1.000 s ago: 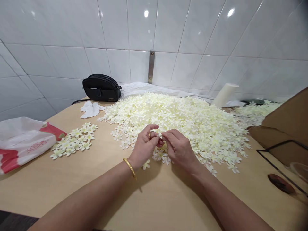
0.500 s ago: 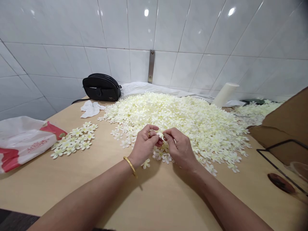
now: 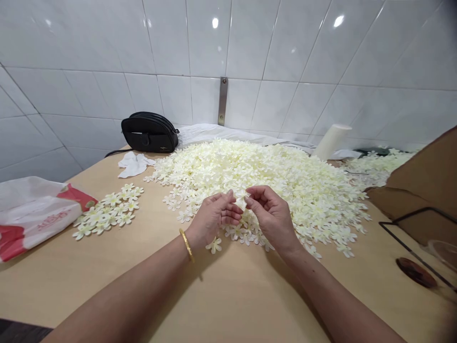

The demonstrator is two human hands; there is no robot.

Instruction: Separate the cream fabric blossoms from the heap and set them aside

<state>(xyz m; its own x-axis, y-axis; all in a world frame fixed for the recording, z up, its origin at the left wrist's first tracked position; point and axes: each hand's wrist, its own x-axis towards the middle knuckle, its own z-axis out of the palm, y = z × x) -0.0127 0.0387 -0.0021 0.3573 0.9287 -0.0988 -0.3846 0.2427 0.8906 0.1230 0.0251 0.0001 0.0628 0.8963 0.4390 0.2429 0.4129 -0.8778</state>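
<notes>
Shift since earlier frame: left hand [image 3: 211,215] is parted from right hand [image 3: 275,214]; a slight gap is opened between fingertips.
Flowers at left: small flower group [image 3: 120,208] is laid apart on table [image 3: 228,300]; probably already handled.
Left hand: held half-open, fingers loosely curled, nothing seen gripped.
Loose flower [image 3: 214,245]: left on table, just below left hand.
Right hand: thumb and forefinger are pinched, seemingly on one flower [image 3: 242,196], in front of heap.
Flower heap [image 3: 307,183]: spread middle to right, far larger; judged little done, most left.
</notes>
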